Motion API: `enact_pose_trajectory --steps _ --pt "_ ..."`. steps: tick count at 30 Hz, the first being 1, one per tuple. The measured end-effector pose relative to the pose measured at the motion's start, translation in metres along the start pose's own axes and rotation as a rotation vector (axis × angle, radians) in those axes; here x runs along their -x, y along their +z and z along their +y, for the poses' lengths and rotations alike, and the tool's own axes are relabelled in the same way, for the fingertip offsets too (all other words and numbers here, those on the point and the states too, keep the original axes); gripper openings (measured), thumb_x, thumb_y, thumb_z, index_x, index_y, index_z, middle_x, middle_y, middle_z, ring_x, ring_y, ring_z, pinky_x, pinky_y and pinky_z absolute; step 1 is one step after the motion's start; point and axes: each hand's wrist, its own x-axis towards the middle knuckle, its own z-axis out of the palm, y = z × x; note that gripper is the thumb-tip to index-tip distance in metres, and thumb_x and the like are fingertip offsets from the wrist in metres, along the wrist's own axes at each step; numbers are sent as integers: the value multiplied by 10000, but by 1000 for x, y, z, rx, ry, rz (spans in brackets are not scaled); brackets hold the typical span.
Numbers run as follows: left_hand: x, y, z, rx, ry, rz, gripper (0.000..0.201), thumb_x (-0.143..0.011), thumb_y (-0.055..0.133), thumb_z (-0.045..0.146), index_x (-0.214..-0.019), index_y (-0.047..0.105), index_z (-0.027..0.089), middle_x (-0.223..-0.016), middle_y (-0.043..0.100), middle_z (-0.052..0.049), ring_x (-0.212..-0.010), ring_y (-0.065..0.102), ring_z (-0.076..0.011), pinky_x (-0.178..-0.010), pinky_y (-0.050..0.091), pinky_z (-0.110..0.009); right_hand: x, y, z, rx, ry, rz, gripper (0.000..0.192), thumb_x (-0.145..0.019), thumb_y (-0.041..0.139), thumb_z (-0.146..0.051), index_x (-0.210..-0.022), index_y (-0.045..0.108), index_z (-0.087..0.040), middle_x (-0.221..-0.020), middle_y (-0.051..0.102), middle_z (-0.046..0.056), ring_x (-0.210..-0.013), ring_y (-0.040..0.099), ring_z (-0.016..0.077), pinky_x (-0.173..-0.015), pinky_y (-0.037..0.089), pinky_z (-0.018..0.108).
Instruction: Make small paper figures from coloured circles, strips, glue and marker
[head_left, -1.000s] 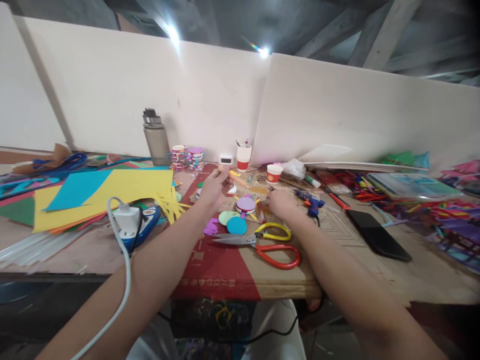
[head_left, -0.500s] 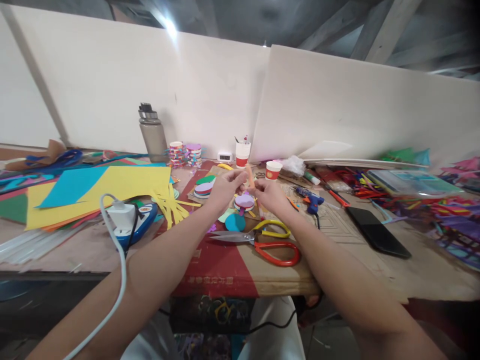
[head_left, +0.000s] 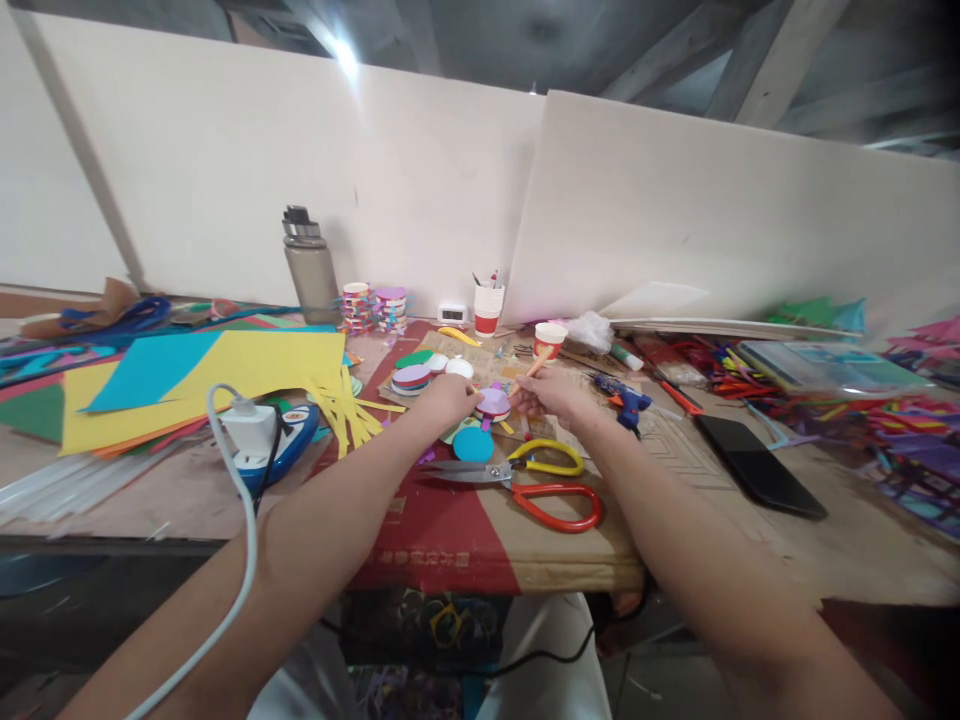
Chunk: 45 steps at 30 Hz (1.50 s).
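My right hand (head_left: 553,395) grips a thin orange stick (head_left: 537,364) that points up and to the right. My left hand (head_left: 448,398) reaches to a small round piece with a purple paper top (head_left: 494,402), its fingertips touching the piece's left edge. The round piece rests on the cardboard-covered table (head_left: 480,540) between both hands. A blue paper circle (head_left: 473,444) lies just in front of it, and red and yellow scissors (head_left: 525,479) lie nearer to me.
Yellow and blue paper sheets (head_left: 210,375) cover the left side, with a white plug and cable (head_left: 247,430) in front. A grey bottle (head_left: 310,267), paper cups (head_left: 487,308), a blue glue gun (head_left: 626,400) and a black phone (head_left: 757,465) stand or lie around. Coloured strips pile at the right.
The orange stick went from my left hand to my right hand. Both hands then dropped toward the table, and my left hand reached the round purple-topped piece.
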Motion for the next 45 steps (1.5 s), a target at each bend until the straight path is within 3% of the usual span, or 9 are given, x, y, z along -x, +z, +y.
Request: enact_pose_trajectory --steps 6,15,20,23,28,30,33,39,45 --pt "2 1 4 25 7 8 280 -854 560 308 -960 779 171 -982 756 -115 -904 682 -228 -721 456 -260 3 2 -2 -44 48 1 238 -909 598 -200 -676 587 -158 -554 673 31 -481 617 105 -499 497 188" --pt "-6 7 -3 419 -84 76 178 -767 644 213 -911 729 155 -757 717 -38 -682 634 -149 -607 442 -221 5 3 -5 -153 -15 60 269 -975 443 -149 -734 563 -156 -594 690 38 -472 597 82 -538 508 180" --pt "-4 4 -1 816 -138 115 214 -707 686 131 -919 658 141 -616 628 18 -492 513 -92 -496 383 -205 6 0 -4 -323 -121 9 251 -971 466 -173 -754 591 -158 -615 698 35 -493 620 95 -581 532 202" --pt "-3 -1 2 1145 -174 156 278 -672 729 97 -932 636 132 -665 655 -4 -527 545 -93 -515 414 -208 4 -3 -3 -408 -188 -15 262 -962 486 -197 -742 623 -157 -642 708 45 -538 644 103 -633 542 221" --pt "-1 -12 5 1549 -138 -57 249 -602 778 69 -816 654 96 -761 694 -88 -661 613 -147 -566 502 -254 6 -4 -6 -469 -286 -40 224 -930 557 -272 -748 639 -172 -712 723 48 -647 672 112 -733 547 244" --pt "2 -16 8 1592 -149 -68 227 -607 749 47 -801 649 107 -769 687 -74 -662 601 -138 -545 508 -243 8 -4 -8 -471 -305 -54 212 -906 593 -310 -751 636 -172 -719 715 46 -663 669 116 -748 545 255" --pt "6 -19 13 1641 -174 25 219 -640 681 41 -812 598 147 -762 654 -22 -672 600 -133 -553 536 -260 9 -3 -9 -460 -342 -57 215 -836 670 -377 -774 627 -175 -697 678 20 -633 633 113 -701 532 255" --pt "6 -13 19 1581 -95 100 198 -700 639 83 -867 556 149 -784 650 -14 -700 620 -134 -614 540 -274 7 -3 -9 -382 -546 65 284 -719 724 -440 -773 578 -202 -549 414 -86 -476 370 63 -475 334 206" --pt "7 -3 26 1571 175 71 205 -674 710 198 -852 652 113 -829 693 -50 -766 623 -131 -753 489 -254 29 6 -14 -149 -806 121 187 -823 614 -368 -930 615 -215 -735 604 -16 -645 545 114 -619 457 249"
